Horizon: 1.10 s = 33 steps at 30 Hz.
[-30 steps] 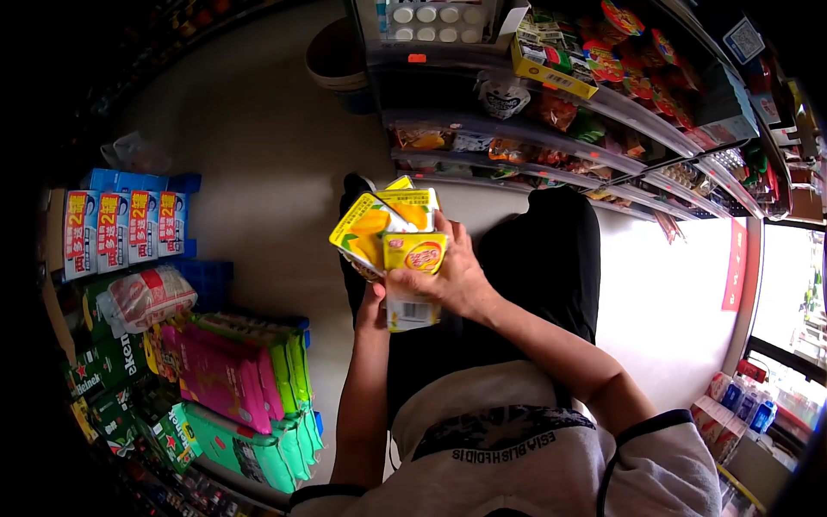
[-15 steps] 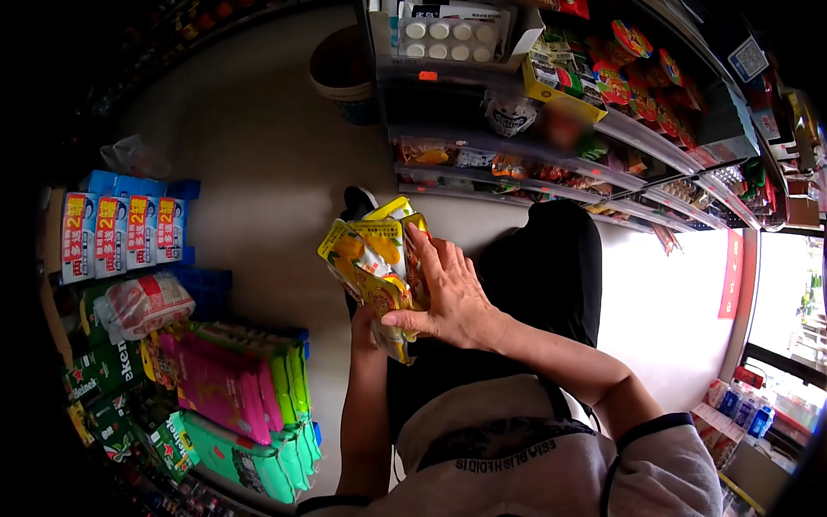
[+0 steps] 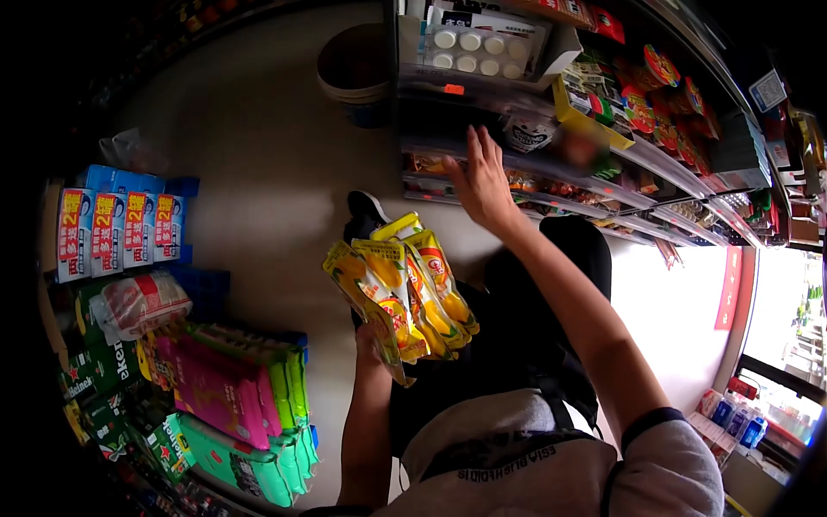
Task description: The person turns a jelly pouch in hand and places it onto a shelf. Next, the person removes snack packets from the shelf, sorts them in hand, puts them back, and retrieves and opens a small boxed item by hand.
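Several yellow snack packets (image 3: 392,297), with pictures of yellow fruit and red-and-white logos, are bunched together in front of my body. My left hand (image 3: 372,343) grips them from beneath at their left side; its fingers are mostly hidden behind the packets. Away from the packets, my right hand (image 3: 485,183) is stretched toward the shelf, fingers extended and nothing in it. Its fingertips overlap the front of a dark shelf gap, near a black-and-white packet (image 3: 527,132); I cannot tell whether they touch the shelf edge.
Snack shelves (image 3: 551,172) run along the upper right, with red cup-shaped packs (image 3: 662,65) higher up. A bucket (image 3: 355,73) stands on the floor. Left are blue-and-white cartons (image 3: 108,228), pink packs (image 3: 215,388), turquoise packs (image 3: 237,457) and green beer boxes (image 3: 90,375).
My right hand has let go of the yellow packets and moved up to the shelf. The packets have fanned out in my left hand, showing more of their fronts.
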Each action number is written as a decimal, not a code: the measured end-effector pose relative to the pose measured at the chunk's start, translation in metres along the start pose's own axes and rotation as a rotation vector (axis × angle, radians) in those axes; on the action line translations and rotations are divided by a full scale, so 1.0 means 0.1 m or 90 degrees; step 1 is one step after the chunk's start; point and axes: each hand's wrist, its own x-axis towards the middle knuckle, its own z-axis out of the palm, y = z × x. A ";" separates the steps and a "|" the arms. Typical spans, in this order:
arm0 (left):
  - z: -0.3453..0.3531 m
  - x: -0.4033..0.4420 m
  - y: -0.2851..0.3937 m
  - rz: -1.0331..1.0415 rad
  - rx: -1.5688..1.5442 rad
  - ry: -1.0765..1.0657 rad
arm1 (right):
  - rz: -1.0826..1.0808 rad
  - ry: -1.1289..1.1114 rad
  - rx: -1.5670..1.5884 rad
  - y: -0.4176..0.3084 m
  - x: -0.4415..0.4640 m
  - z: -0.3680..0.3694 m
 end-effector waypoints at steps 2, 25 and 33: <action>-0.10 0.00 -0.01 -0.017 -0.070 -0.034 | -0.030 0.006 -0.107 0.22 0.27 0.26; -0.06 0.14 0.08 -0.016 -0.130 -0.059 | -0.087 -0.481 -0.025 0.52 1.13 0.79; 0.01 0.12 0.06 -0.031 -0.117 -0.007 | -0.146 -0.513 0.013 0.59 0.94 0.43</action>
